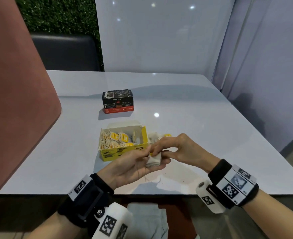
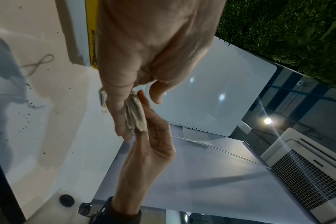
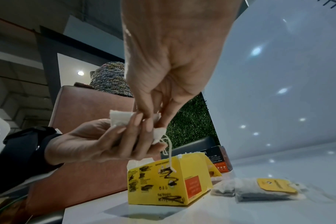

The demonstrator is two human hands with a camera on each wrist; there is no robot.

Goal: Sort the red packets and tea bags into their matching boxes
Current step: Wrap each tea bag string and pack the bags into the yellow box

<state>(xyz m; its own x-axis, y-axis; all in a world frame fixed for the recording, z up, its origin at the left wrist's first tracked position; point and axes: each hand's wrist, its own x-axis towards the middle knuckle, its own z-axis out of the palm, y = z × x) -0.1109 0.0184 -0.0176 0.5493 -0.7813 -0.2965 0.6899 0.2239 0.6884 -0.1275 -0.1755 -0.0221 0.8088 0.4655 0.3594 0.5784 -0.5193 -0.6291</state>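
Hands: left hand [image 1: 133, 167] lies palm up above the near worktop edge, fingers curled under a small stack of white paper tea bags [image 1: 153, 160]; right hand [image 1: 180, 150] reaches in from the right, thumb and fingertips pinching the top of that stack.
String: thin white string [image 3: 170, 153] hangs from the stack, seen from the right wrist; its far end is hard to make out.
Yellow box: open yellow cardboard box [image 1: 125, 151] stands just beyond the left hand, packed with tea bags bearing yellow tags.
Loose bags: a few grey-white tea bags with a yellow tag [image 3: 259, 189] lie on the worktop just right of the yellow box.
Black box: closed black cardboard box with a red band [image 1: 117, 101] stands farther back, apart from the yellow one.
Worktop: glossy white worktop [image 1: 202, 118] carries both boxes.
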